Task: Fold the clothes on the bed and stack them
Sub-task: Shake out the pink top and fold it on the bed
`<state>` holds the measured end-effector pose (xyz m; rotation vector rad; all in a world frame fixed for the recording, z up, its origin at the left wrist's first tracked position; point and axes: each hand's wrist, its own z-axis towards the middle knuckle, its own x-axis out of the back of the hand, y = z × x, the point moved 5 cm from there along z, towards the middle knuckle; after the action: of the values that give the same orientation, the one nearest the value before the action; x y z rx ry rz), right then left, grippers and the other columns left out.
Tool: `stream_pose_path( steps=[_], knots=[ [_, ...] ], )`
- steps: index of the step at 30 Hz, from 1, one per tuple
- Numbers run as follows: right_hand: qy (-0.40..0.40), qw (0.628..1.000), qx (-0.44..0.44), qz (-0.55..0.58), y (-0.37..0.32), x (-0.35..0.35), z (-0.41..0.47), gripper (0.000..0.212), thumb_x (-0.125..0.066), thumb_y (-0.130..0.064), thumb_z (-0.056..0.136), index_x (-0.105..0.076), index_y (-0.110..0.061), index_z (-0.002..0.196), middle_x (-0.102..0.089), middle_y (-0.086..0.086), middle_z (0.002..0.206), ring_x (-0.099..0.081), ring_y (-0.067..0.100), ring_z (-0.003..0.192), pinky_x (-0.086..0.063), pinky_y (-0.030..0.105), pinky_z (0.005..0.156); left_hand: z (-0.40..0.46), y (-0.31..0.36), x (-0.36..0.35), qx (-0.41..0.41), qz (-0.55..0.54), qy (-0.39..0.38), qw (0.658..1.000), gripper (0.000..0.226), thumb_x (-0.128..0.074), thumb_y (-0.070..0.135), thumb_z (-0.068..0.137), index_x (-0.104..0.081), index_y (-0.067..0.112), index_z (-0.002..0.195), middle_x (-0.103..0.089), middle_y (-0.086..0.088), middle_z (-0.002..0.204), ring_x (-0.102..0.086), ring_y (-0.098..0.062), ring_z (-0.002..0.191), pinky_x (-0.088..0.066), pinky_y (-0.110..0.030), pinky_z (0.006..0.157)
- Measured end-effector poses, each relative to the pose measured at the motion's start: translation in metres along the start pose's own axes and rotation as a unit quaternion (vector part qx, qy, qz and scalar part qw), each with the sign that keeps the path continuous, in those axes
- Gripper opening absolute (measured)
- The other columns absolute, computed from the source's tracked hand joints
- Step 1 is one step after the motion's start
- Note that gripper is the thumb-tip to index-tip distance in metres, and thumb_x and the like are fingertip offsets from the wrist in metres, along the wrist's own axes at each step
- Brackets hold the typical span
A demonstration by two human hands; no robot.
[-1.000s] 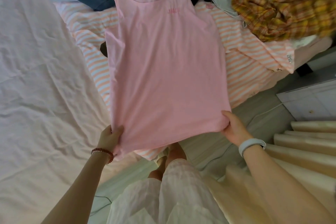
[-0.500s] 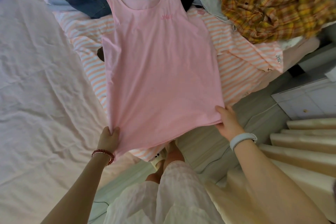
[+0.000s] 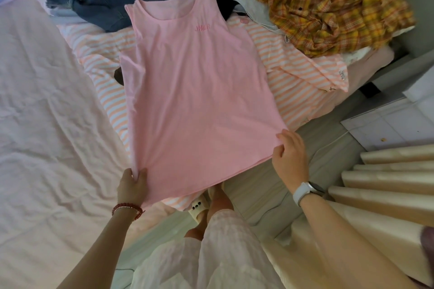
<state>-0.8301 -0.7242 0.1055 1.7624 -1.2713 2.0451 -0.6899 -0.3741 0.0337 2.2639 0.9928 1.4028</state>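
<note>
Item: sleeveless pale-pink cotton top (image 3: 195, 91) — spread flat on the striped orange-and-white cloth (image 3: 296, 73) at the near bed edge, left hand (image 3: 132, 186) and right hand (image 3: 290, 155) each pinching a hem corner — apparently held taut for folding.

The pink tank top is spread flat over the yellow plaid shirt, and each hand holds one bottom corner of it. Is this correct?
Not quite. In the head view the pink tank top lies over the orange-and-white striped garment, not the yellow plaid shirt, which sits apart. The left hand and right hand do hold its bottom corners.
</note>
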Motion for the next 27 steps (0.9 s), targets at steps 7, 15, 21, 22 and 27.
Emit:
stream_pose_path(
  steps=[7,15,21,22,27],
  knots=[
    [-0.148,0.976,0.020,-0.161,0.048,-0.030,-0.034,0.027,-0.049,-0.005,0.089,-0.060,0.000,0.113,-0.047,0.018,0.134,-0.032,0.037,0.131,-0.034,0.043,0.103,-0.007,-0.026,0.000,0.072,0.130,-0.017,0.989,0.038,-0.047,0.035,0.086,-0.049,-0.002,0.092,-0.058,-0.027,0.093,-0.052,-0.037,0.084,-0.036,-0.037,0.070],
    [-0.314,0.919,-0.036,-0.234,0.049,-0.072,-0.022,0.043,-0.038,-0.023,0.092,-0.042,-0.018,0.135,-0.038,0.009,0.142,-0.029,0.028,0.132,-0.034,0.041,0.103,-0.021,-0.023,-0.009,0.024,0.309,-0.052,0.949,0.064,-0.052,0.019,0.088,-0.021,0.018,0.144,-0.019,-0.013,0.151,-0.024,-0.035,0.135,-0.033,-0.050,0.103],
    [-0.308,0.923,0.096,-0.207,-0.023,-0.107,0.033,0.052,-0.029,-0.026,0.097,-0.016,-0.029,0.148,-0.003,-0.001,0.158,-0.004,0.024,0.144,-0.010,0.047,0.114,0.010,0.050,-0.041,-0.218,0.405,-0.072,0.885,0.064,-0.040,0.035,0.095,-0.006,0.029,0.148,0.007,-0.002,0.157,0.006,-0.025,0.144,-0.015,-0.044,0.115],
    [-0.313,0.917,0.124,-0.216,-0.034,-0.116,0.044,0.053,-0.027,-0.027,0.098,-0.012,-0.029,0.148,0.001,-0.001,0.158,-0.001,0.024,0.144,-0.007,0.048,0.115,0.021,0.059,-0.048,-0.236,0.413,-0.081,0.876,0.063,-0.037,0.037,0.096,-0.003,0.030,0.148,0.010,-0.001,0.157,0.009,-0.025,0.144,-0.011,-0.044,0.116],
    [-0.309,0.894,0.202,-0.253,-0.068,-0.154,0.110,0.053,-0.023,-0.029,0.099,-0.003,-0.030,0.149,0.008,0.004,0.157,0.006,0.027,0.144,-0.002,0.051,0.115,0.098,0.092,-0.059,-0.224,0.449,-0.089,0.860,0.059,-0.026,0.044,0.098,0.005,0.033,0.147,0.017,-0.003,0.156,0.016,-0.027,0.143,0.001,-0.050,0.115]
  ],
)
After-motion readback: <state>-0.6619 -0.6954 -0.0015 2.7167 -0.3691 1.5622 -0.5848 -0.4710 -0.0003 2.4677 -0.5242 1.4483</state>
